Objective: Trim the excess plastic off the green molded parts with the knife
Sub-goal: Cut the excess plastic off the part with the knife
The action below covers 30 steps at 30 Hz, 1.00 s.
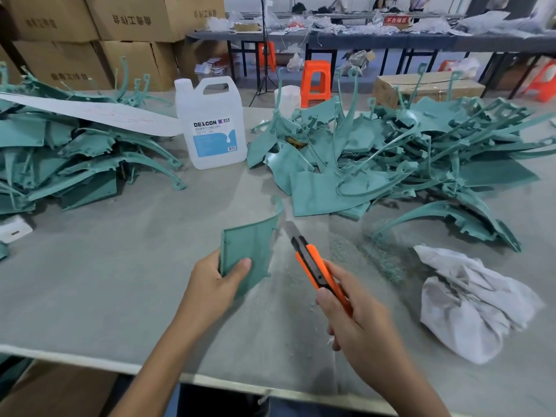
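Note:
My left hand [214, 286] grips a green molded part [251, 247] by its lower left corner, thumb on its face, holding it above the grey table [105, 281]. My right hand [358, 323] holds an orange and black utility knife [313, 263], blade extended. The blade tip lies right beside the part's upper right edge; I cannot tell if they touch. A large heap of green parts [406, 164] lies at the right, another heap [69, 155] at the left.
A white plastic jug [212, 124] labelled DEXCON stands at the back centre. A crumpled white cloth [469, 302] lies at the right, with green shavings [382, 251] beside it. Cardboard boxes [90, 31] are stacked behind. A small white object [13, 230] sits at the left edge.

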{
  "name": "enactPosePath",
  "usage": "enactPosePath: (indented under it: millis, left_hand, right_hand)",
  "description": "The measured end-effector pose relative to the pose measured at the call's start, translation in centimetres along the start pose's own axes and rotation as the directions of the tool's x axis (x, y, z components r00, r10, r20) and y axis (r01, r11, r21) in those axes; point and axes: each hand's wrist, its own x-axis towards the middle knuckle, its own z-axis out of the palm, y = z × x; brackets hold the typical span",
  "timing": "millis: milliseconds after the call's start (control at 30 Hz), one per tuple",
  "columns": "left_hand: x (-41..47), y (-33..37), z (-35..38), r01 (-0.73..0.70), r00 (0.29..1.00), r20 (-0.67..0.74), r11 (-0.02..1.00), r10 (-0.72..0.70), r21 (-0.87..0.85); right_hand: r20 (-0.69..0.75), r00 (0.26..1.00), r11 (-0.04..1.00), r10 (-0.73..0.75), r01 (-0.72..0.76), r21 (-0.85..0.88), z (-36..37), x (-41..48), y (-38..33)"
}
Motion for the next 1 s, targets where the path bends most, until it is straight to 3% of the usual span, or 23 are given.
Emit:
enactPosePath:
  millis: [133,500,800,1000]
  left_hand:
    - [-1.2,-0.1,0.7,0.001,0.991,0.132,1.000,-0.003,0.009]
    - [-1.2,1.6,0.9,-0.021,0.979,0.203,0.984,-0.016,0.179]
    - [-3.7,2.2,-0.1,0.017,0.966,0.256,0.996,-0.041,0.093]
    - [-5.0,2.7,-1.4,0.088,0.954,0.281,0.993,-0.105,0.074]
  right_hand:
    - [0.071,0.994,0.994,-0.080,0.084,-0.065,0.3,0.2,-1.5]
    - [0.086,0.990,0.988,-0.110,0.119,-0.102,-0.8,0.1,-2.9]
    - [0.153,0.975,0.976,-0.159,0.178,-0.124,-2.2,0.2,-2.9]
    - [0.136,0.984,0.957,-0.119,0.150,-0.249,-3.7,2.5,-0.7]
